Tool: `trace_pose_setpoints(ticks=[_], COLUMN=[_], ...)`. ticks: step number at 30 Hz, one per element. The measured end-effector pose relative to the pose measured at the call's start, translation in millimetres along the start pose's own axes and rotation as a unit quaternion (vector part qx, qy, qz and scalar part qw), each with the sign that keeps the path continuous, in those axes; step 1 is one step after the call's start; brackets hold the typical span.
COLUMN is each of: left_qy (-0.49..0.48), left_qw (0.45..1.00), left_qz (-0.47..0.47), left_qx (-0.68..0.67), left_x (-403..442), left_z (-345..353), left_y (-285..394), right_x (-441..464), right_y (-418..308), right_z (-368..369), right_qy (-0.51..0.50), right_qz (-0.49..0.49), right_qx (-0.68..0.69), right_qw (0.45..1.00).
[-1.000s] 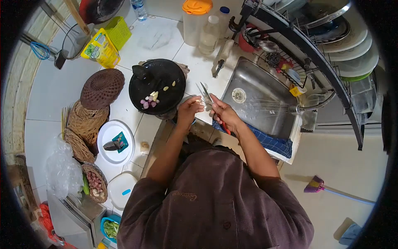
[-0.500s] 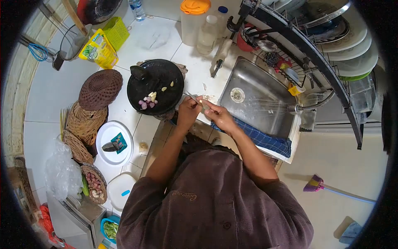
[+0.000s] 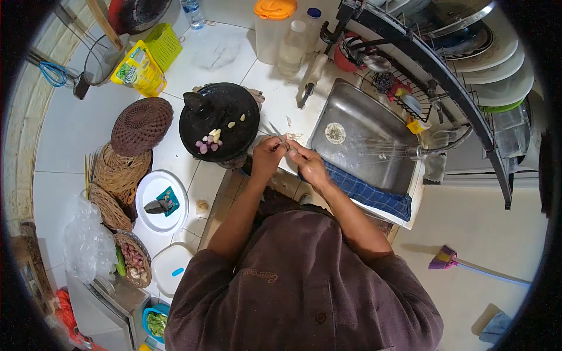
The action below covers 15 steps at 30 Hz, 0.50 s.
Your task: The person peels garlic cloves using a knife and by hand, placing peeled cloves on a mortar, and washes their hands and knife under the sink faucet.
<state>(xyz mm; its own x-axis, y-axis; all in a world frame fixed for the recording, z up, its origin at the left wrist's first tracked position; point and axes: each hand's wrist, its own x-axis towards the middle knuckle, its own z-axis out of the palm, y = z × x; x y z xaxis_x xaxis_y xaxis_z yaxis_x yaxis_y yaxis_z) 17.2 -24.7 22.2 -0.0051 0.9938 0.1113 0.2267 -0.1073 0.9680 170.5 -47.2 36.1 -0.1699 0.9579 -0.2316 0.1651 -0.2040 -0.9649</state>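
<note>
My left hand [image 3: 267, 157] and my right hand [image 3: 311, 168] meet at the counter's front edge, fingers pinched close together. From between them a knife blade [image 3: 276, 131] points up and to the left; its handle is hidden, apparently in my right hand. A small pale piece, which looks like a garlic clove, sits at my left fingertips, mostly covered. Beyond my left hand stands a black stone mortar [image 3: 193, 126] holding peeled garlic cloves [image 3: 216, 134], shallots [image 3: 205, 145] and a stone pestle [image 3: 196, 102]. Papery peels [image 3: 297, 138] lie on the counter just past my fingers.
Water runs from a faucet [image 3: 414, 153] into the steel sink [image 3: 363, 96] at right; a blue checked cloth [image 3: 374, 196] hangs over its front edge. A dish rack [image 3: 433, 64] overhangs it. Left are a white plate [image 3: 143, 202], woven baskets [image 3: 120, 169] and a shallot basket [image 3: 126, 237].
The knife blade has swung to a steeper angle, its tip shifting rightward. My right hand has turned slightly and closed in toward my left fingers. The mortar's contents look unchanged.
</note>
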Motion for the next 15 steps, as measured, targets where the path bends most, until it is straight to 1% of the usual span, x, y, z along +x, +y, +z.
trace_pose_setpoints(ticks=[1, 2, 4, 5, 7, 10, 14, 15], left_qy=[-0.016, -0.017, -0.019, -0.017, -0.011, 0.022, 0.043, 0.047], left_qw=[1.000, 0.995, 0.955, 0.935, 0.883, 0.847, 0.818, 0.816], left_qz=[-0.018, -0.070, -0.172, -0.194, -0.237, -0.249, -0.252, -0.254], left_qx=[0.013, -0.072, -0.240, -0.296, -0.405, -0.469, -0.515, -0.518], left_x=[0.2, -1.0, -4.3, -4.8, -5.2, -2.9, 1.4, 2.0], left_z=[-1.3, -0.1, 5.7, 6.5, 8.0, 8.9, -2.2, -5.4], left_y=[-0.5, 0.8, 4.4, 4.6, 3.9, -5.0, -7.7, -7.2], right_x=[-5.5, -9.1, -10.4, -10.7, -11.4, -13.0, -15.2, -13.3], right_y=[-19.4, -32.3, -38.9, -40.3, -41.2, -38.2, -38.9, -38.0], right_z=[-1.9, -2.7, -2.5, -2.5, -3.0, -3.4, -6.9, -8.8], right_qy=[-0.015, -0.031, -0.029, -0.028, -0.031, -0.022, 0.027, 0.026], right_qz=[0.087, 0.173, 0.214, 0.234, 0.235, 0.229, 0.210, 0.226], right_qx=[0.075, 0.149, 0.260, 0.315, 0.332, 0.343, 0.330, 0.302], right_qw=[0.993, 0.973, 0.941, 0.920, 0.913, 0.911, 0.920, 0.926])
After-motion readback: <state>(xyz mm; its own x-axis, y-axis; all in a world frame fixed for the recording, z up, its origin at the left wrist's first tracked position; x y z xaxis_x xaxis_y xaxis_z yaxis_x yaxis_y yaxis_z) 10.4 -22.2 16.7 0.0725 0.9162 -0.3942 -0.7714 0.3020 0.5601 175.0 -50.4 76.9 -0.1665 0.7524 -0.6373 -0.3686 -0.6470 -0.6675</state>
